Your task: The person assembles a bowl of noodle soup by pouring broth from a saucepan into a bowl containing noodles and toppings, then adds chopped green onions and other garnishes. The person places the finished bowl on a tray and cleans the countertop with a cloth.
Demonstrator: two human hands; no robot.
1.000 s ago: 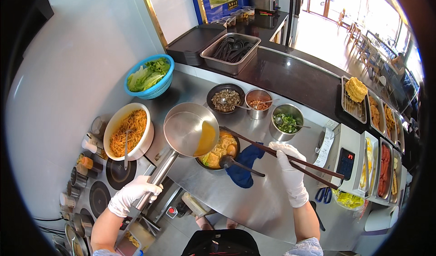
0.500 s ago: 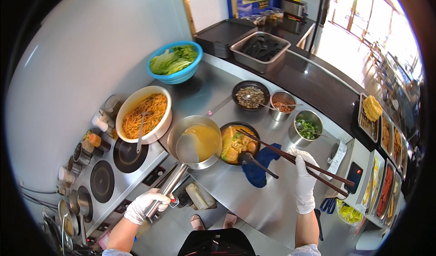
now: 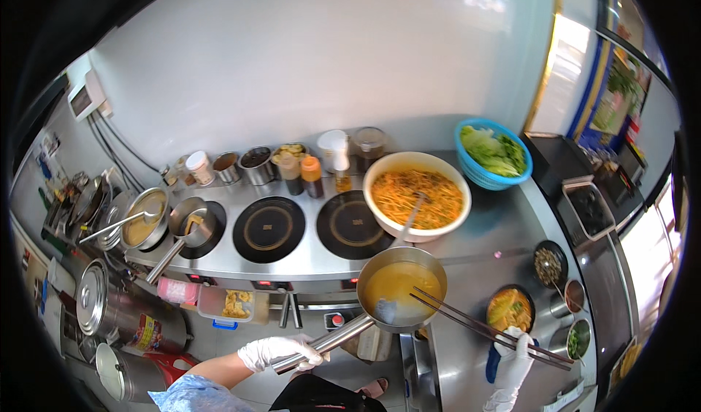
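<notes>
Two gloved hands work at the near edge of a long stainless steel counter (image 3: 482,244). The left hand (image 3: 281,351), in a thin white glove, is closed around the end of the long metal handle of a round steel saucepan (image 3: 401,289), which holds an orange-yellow broth. The saucepan sits level, just right of the nearest black induction hob (image 3: 353,224) and just near of a large cream bowl of orange shredded noodles (image 3: 417,195), in which a metal utensil stands tilted. The right hand (image 3: 515,355), also in a white glove, grips a pair of long dark chopsticks (image 3: 482,326); their tips reach left across the saucepan's rim to the broth. Just right of the saucepan, under the chopsticks, lies a small dark bowl of yellow food with green bits (image 3: 510,309). Farther right stand small bowls of toppings (image 3: 549,264). A blue plastic basket of green lettuce (image 3: 494,153) rests at the far right, beside the cream bowl. Along the far wall stands a row of condiment bottles and steel cups (image 3: 292,165). At the left, a smaller steel pan with a ladle (image 3: 144,218) sits beside another hob.
</notes>
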